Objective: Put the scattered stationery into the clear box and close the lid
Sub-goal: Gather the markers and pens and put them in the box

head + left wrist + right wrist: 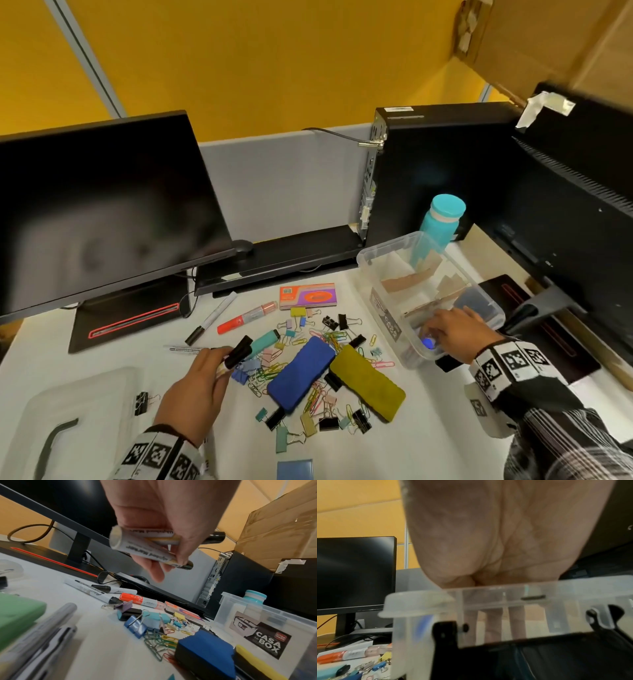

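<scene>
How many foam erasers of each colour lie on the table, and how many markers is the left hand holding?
Blue eraser: 1
Yellow eraser: 1
Markers held in the left hand: 2
Total: 4

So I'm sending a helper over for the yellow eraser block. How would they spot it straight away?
Start at the clear box on the right of the white table. Just left of its near end, in the clip pile, two padded blocks lie side by side. Take the mustard-yellow one, nearer the box; its neighbour is blue.
</scene>
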`<state>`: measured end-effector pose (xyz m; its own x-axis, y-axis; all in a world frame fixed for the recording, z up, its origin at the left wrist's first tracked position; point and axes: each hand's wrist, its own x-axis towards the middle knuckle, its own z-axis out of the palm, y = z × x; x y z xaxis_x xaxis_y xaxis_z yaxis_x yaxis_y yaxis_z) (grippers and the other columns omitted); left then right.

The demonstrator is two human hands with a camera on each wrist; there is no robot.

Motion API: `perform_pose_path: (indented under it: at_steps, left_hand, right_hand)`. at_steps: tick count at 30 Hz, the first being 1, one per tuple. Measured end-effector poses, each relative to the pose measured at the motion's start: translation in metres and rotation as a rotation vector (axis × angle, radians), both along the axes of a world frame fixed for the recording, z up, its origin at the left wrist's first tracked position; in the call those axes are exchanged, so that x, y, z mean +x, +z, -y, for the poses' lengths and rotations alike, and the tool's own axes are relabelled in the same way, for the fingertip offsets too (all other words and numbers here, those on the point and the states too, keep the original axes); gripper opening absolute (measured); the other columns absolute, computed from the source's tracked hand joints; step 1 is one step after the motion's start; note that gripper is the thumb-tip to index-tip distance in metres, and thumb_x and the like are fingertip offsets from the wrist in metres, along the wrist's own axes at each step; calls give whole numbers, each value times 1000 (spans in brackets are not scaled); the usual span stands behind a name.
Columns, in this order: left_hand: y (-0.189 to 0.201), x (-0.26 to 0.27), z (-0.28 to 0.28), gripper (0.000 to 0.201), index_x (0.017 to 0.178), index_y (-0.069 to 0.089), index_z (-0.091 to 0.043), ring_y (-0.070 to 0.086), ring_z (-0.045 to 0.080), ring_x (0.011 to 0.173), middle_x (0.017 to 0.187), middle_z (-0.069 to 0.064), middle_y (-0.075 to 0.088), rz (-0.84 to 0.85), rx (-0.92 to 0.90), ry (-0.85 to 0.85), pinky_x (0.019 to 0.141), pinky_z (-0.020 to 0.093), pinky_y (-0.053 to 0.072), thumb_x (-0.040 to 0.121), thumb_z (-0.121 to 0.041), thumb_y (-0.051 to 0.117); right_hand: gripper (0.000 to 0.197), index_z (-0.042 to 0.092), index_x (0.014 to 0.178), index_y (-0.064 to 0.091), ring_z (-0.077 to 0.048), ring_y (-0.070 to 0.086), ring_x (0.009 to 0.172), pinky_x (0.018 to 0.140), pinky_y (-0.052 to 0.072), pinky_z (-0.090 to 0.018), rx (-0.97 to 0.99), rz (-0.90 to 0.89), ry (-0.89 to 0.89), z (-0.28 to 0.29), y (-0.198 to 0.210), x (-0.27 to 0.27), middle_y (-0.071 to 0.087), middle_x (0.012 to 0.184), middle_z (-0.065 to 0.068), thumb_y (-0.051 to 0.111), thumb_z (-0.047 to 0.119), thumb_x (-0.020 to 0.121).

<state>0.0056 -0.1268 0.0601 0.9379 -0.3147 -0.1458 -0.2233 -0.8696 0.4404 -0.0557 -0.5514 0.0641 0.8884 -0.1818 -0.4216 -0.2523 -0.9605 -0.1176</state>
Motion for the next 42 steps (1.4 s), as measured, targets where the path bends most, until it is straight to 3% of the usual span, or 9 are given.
perform_pose_path:
  at_steps: [4,7,10,13,20,27,29,36,42]
  left_hand:
    - [2,-2,12,34,129,43,-27,59,11,81,116,-8,49,-47,-23,-22,69,29,53,95,-23,47]
    - [4,-7,26,39,133,38,-25,57,8,87,117,-8,44,-92,-53,-70,74,27,52,95,-20,46]
    - [15,-13,53,45,135,35,-30,54,3,80,116,-8,43,-145,-79,-174,70,18,48,94,-16,45]
    - [35,-17,100,47,136,35,-34,52,3,73,111,-9,44,-175,-116,-339,63,12,41,94,-16,45]
    - [61,-4,238,40,133,45,-28,54,22,115,128,1,56,-117,-68,-608,96,33,44,93,-26,49]
    - [46,-3,344,29,117,54,-7,60,35,101,110,17,62,-119,251,-820,87,40,48,90,-19,55]
    - [34,-3,352,26,109,54,-8,63,36,96,104,17,64,-124,259,-843,85,43,52,86,-18,60]
    - [40,-8,367,43,134,40,-1,47,33,122,133,19,49,-225,406,-969,101,39,37,93,-12,51]
    - [53,-5,292,44,141,37,-13,43,28,126,140,12,44,-128,7,-831,105,34,33,97,-13,41]
  right_hand:
    - [42,39,110,63,-16,45,122,113,17,-47,6,58,-17,8,3,-5,54,129,14,41,13,87]
    - [40,32,111,65,-19,50,115,105,36,-44,81,459,-158,18,4,-19,58,125,6,44,8,85]
    - [40,18,129,53,-27,41,126,107,35,-48,-33,682,-420,22,-6,-36,47,137,-6,48,16,89]
    - [53,12,145,30,-27,24,142,116,22,-46,69,652,-585,17,-23,-44,26,154,-10,41,28,96]
    - [58,14,150,14,-19,16,145,117,20,-42,282,697,-643,11,-33,-47,11,159,-4,32,34,98]
    - [62,10,151,9,-18,2,147,119,11,-38,278,647,-591,19,-36,-47,5,160,-5,32,34,98]
    - [64,9,151,9,-18,1,147,119,11,-38,281,640,-577,20,-35,-47,6,160,-6,33,35,97]
    - [71,11,151,8,-17,0,147,116,10,-37,258,657,-560,19,-37,-49,5,160,-4,21,47,91]
    - [64,11,151,10,-21,1,147,118,12,-44,209,633,-554,18,-36,-51,5,160,-6,23,42,96]
